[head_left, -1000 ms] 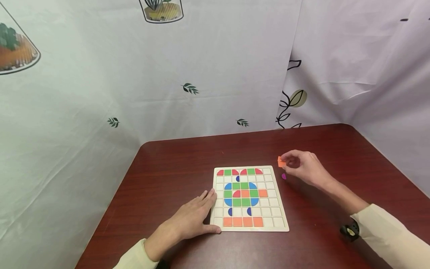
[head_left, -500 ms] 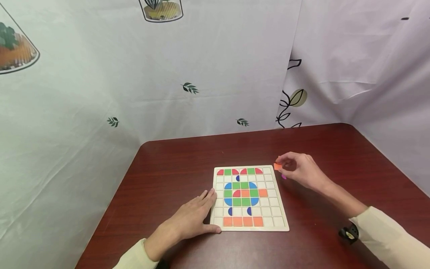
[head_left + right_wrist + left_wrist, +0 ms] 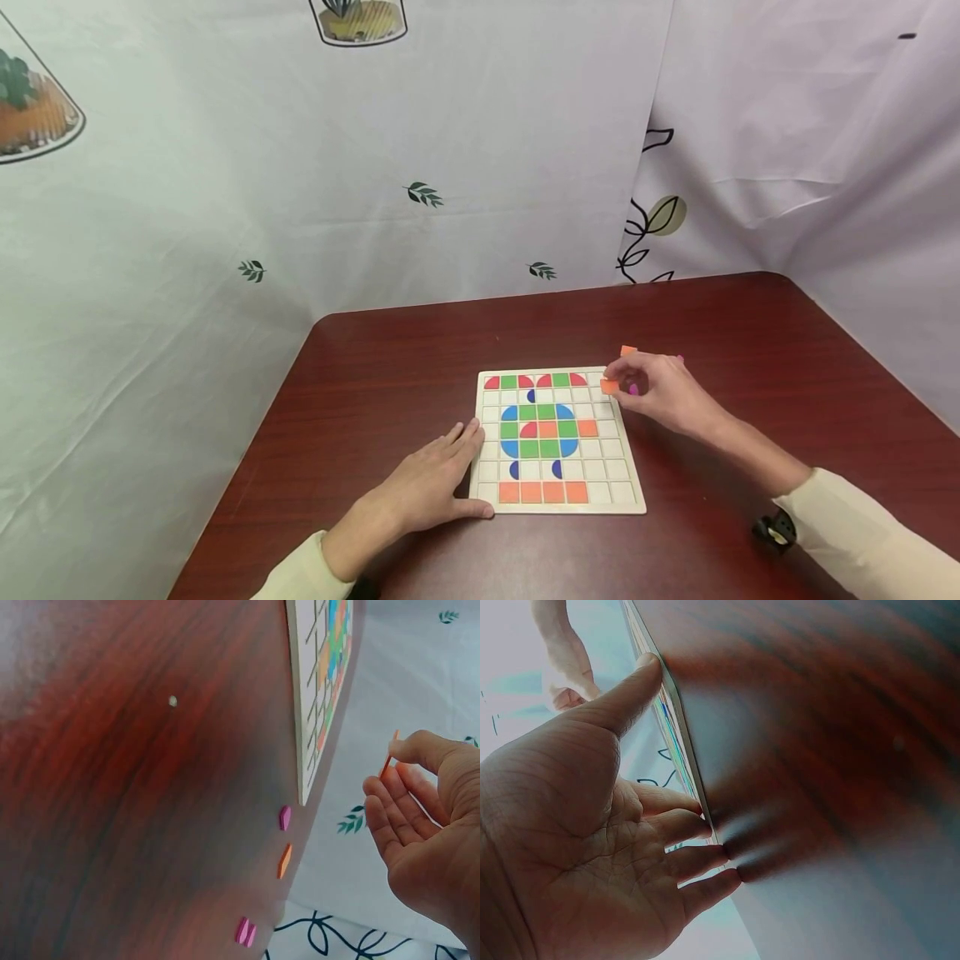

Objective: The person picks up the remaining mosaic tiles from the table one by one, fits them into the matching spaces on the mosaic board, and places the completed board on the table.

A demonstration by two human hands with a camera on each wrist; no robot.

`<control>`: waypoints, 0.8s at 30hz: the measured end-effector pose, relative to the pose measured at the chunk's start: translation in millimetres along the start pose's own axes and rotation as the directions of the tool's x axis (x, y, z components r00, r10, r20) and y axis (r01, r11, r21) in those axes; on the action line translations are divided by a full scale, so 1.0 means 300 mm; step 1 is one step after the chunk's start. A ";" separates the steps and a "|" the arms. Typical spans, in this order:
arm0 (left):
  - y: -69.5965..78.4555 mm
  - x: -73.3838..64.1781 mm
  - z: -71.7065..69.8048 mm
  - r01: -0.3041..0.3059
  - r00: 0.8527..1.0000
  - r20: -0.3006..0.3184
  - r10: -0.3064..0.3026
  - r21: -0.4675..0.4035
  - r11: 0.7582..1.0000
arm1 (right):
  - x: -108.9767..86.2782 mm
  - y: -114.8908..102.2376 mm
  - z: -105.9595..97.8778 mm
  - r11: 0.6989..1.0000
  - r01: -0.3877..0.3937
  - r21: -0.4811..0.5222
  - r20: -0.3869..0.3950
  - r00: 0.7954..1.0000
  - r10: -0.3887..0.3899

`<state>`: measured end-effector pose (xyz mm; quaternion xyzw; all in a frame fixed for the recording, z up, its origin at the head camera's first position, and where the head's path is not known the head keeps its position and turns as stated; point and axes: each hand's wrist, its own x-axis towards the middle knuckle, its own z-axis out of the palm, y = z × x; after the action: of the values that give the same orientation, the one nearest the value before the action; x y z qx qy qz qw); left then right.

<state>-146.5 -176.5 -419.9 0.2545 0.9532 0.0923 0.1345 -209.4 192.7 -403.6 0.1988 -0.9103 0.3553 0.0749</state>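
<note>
A cream grid board lies on the table, with red, green, blue and orange pieces in part of its cells. My left hand rests at the board's left edge; in the left wrist view its thumb and fairly straight fingers touch the rim. Over the board's far right corner, my right hand pinches an orange square tile between thumb and fingertips. The right wrist view shows that tile edge-on, raised above the table.
Right of the board on the dark red table lie a magenta piece, another orange tile and a magenta pair. A small pale speck is on the wood. A patterned white curtain hangs behind the table.
My right hand has moved left and slightly nearer with the orange tile, from beside the board to over its corner. Another orange tile now shows behind the hand. My left hand stays put.
</note>
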 end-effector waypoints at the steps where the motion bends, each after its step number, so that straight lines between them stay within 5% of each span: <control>1: 0.000 0.000 0.000 0.000 1.000 0.000 0.000 0.000 1.000 | -0.001 0.001 0.003 1.000 0.001 -0.002 0.006 1.000 0.000; 24: -0.004 0.000 0.000 -0.005 1.000 0.000 0.005 -0.009 1.000 | -0.021 0.032 0.075 1.000 0.004 -0.008 0.075 0.997 -0.003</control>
<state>-147.0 -177.5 -420.3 0.2561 0.9522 0.0971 0.1354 -207.7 185.9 -427.8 0.2133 -0.9136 0.3436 0.0421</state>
